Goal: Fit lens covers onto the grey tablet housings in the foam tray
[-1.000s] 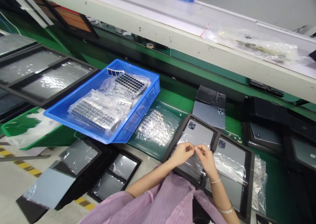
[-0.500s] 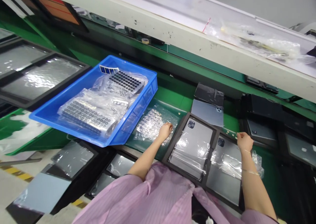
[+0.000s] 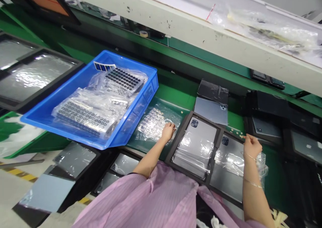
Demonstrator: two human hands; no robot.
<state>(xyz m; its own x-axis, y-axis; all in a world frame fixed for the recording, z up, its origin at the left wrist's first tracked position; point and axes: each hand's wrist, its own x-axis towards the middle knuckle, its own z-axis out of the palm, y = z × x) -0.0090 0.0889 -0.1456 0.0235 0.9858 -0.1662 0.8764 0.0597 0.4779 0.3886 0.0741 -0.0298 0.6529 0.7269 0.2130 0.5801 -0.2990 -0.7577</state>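
Note:
My left hand [image 3: 168,131] is closed, fingers curled together, at the right edge of a pile of small shiny ring-like parts [image 3: 152,122] on a clear plastic bag. What its fingertips hold, if anything, is hidden. My right hand [image 3: 252,145] pinches at the far right corner of a dark foam tray [image 3: 219,137], close to several tiny gold-coloured pieces [image 3: 237,132] on the green mat. Anything between those fingertips is too small to make out. In the tray lie two grey tablet backs with camera bumps, the left one [image 3: 198,137] and the right one [image 3: 227,184], partly under clear film.
A blue bin [image 3: 115,139] with bagged sheets of black rings [image 3: 123,78] stands left. Behind the tray lies a bluish tablet back [image 3: 210,110]. Dark trays [image 3: 269,104] are stacked right. A white shelf [image 3: 176,23] crosses above, and another foam tray [image 3: 42,77] sits far left.
My right hand has shifted slightly right, and more tiny gold pieces show by its fingertips. My left hand stays at the pile. The camera view has shifted a little.

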